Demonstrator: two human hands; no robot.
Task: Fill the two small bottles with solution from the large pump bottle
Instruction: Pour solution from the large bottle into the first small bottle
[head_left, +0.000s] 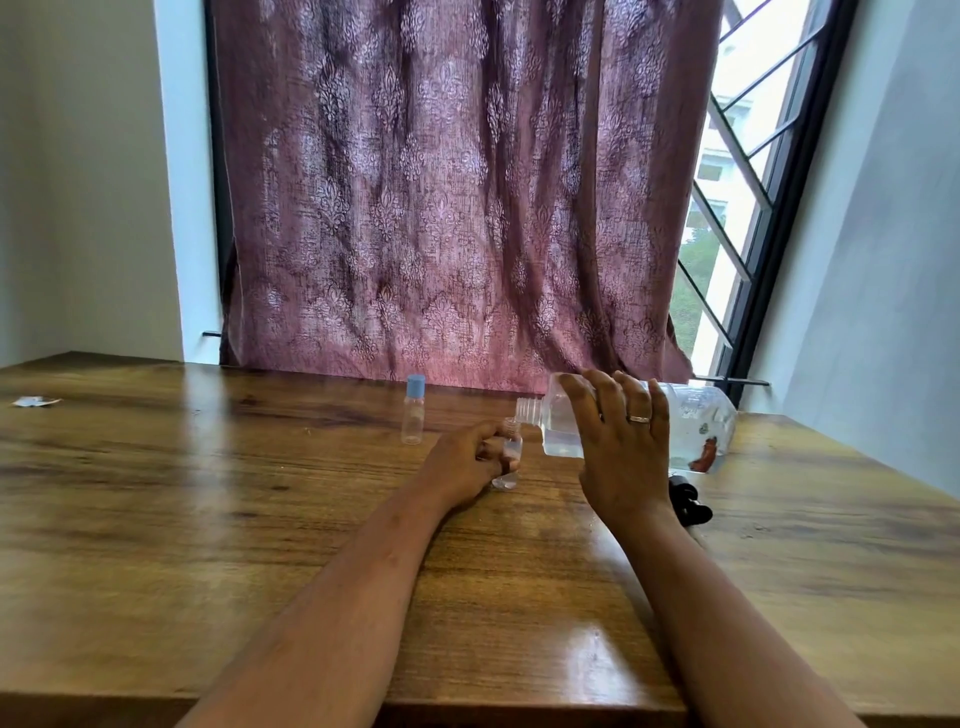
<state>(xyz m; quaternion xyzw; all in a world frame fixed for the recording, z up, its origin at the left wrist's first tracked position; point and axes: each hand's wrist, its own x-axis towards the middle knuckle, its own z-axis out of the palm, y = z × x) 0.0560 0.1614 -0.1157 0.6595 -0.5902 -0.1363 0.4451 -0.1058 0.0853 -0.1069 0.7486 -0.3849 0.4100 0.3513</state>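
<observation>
My right hand (621, 441) grips the large clear bottle (696, 421), tipped on its side with its open threaded neck (529, 410) pointing left. Clear liquid sits low inside it. The neck rests just above the mouth of a small clear bottle (508, 470), which stands on the wooden table (208, 493) with my left hand (467, 465) wrapped around it. A second small clear bottle (414, 410) with a blue cap stands upright behind and to the left, apart from both hands. The black pump head (690, 503) lies on the table behind my right wrist.
A purple patterned curtain (441, 208) hangs along the table's far edge. A barred window (743, 182) is at the right. A small scrap of wrapper (34, 401) lies at the table's far left.
</observation>
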